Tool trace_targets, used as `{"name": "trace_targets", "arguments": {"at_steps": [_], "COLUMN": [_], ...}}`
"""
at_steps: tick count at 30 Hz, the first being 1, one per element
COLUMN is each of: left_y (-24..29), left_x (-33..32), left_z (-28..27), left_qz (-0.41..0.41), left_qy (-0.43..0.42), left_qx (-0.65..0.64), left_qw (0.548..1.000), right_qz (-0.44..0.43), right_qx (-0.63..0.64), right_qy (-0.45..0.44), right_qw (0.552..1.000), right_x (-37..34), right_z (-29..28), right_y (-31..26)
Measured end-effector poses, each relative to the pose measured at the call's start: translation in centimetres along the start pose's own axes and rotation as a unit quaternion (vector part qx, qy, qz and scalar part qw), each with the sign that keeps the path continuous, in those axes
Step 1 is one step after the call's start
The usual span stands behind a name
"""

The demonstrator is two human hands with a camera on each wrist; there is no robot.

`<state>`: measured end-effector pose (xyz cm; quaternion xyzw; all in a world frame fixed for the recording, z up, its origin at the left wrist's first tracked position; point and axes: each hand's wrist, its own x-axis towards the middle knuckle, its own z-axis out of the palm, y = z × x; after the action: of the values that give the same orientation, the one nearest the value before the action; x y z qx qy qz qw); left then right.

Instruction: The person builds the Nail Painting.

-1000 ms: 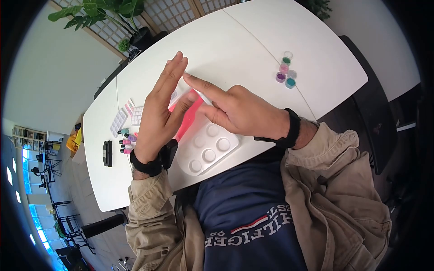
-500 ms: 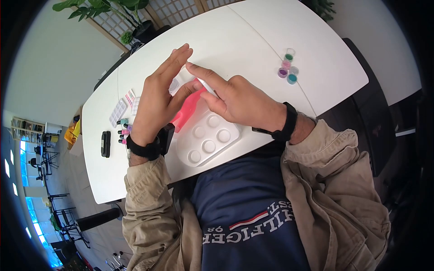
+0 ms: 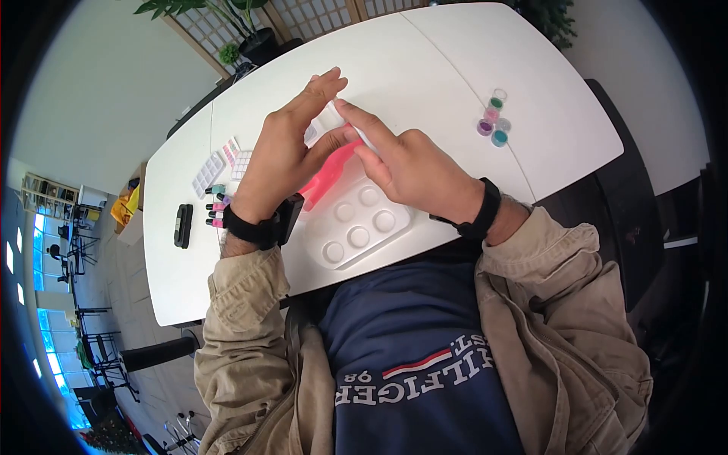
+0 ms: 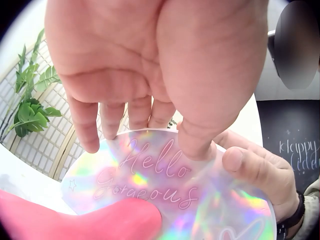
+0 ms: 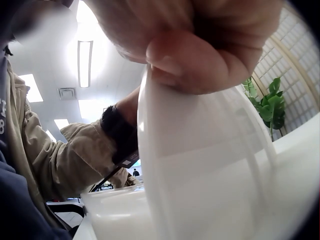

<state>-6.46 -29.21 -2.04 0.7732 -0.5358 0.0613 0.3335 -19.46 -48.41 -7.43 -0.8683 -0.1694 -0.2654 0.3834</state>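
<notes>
My left hand [image 3: 282,159] and right hand [image 3: 428,163] hold a rounded panel between them, above the table. In the left wrist view the panel [image 4: 145,180] has a shiny iridescent face reading "Hello Gorgeous". The left fingers reach behind its top edge, with the thumb on the face. My right thumb [image 5: 190,60] and fingers pinch its rim; its white back shows in the right wrist view. A glossy pink piece [image 3: 326,180] with a rounded end lies just in front of the panel, over a white tray [image 3: 318,227] with several round wells.
Small nail polish bottles [image 3: 217,213] stand left of the tray, near a black case [image 3: 183,226]. Farther back lie a compartment box [image 3: 208,176] and a sheet of pink pieces [image 3: 230,151]. Little jars of coloured powder [image 3: 485,127] sit at the right.
Both hands and the panel have shifted up and right in the head view, partly with the camera's own movement. The left hand has tilted rightward; both keep their hold.
</notes>
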Motion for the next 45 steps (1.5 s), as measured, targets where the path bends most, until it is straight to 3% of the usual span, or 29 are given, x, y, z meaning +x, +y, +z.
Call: {"name": "trace_targets", "arguments": {"at_steps": [7,13,15,17,18,24,30,35,38,41,42,45], "left_y": [0.0,0.2,0.1,0.6,1.1,0.8,-0.5,-1.4,-2.4,-2.2,-2.2,-2.0], "left_x": [-0.2,-0.6,-0.8,-1.5,-2.0,-6.7,-9.8,-10.2,-10.3,-10.5,-10.7,-10.7], "left_z": [0.2,0.2,-0.4,-1.3,-1.7,-4.9,-5.9,-3.6,-1.8,-2.0,-2.0,-2.0], "left_qz": [0.003,-0.001,0.023,-0.011,-0.029,-0.095,-0.143,-0.138,-0.111,-0.144,-0.17,-0.182], "left_qy": [0.011,-0.007,-0.015,-0.005,-0.004,-0.003,0.0,-0.056,-0.071,-0.101,-0.11,-0.13], "left_qx": [-0.023,-0.026,0.013,-0.001,-0.011,-0.026,-0.013,0.007,0.03,0.05,0.049,0.043], "left_qw": [1.0,1.0,1.0,1.0,1.0,0.995,0.99,0.989,0.991,0.983,0.978,0.974], "right_qz": [0.052,-0.023,-0.003,0.01,0.06,0.113,0.109,0.15,0.12,0.034,0.078,0.025], "right_qx": [-0.007,0.009,-0.005,-0.007,-0.022,0.009,-0.042,-0.061,-0.043,-0.135,-0.105,-0.159], "right_qy": [-0.049,-0.007,-0.045,-0.063,-0.113,-0.138,-0.021,0.066,0.033,-0.014,-0.061,-0.054], "right_qw": [0.997,1.0,0.999,0.998,0.992,0.984,0.993,0.985,0.991,0.99,0.99,0.986], "right_x": [0.0,0.1,-0.1,-0.5,-0.6,-1.5,-1.1,-1.4,-1.6,-1.9,-2.1,-2.3], "right_z": [-0.7,-0.5,-1.5,-1.9,-2.7,-5.0,-5.2,-4.7,-4.5,-4.5,-4.6,-4.6], "right_y": [-0.7,-0.3,-1.0,-1.0,-1.7,-1.9,1.3,4.1,5.0,4.9,5.3,5.7]}}
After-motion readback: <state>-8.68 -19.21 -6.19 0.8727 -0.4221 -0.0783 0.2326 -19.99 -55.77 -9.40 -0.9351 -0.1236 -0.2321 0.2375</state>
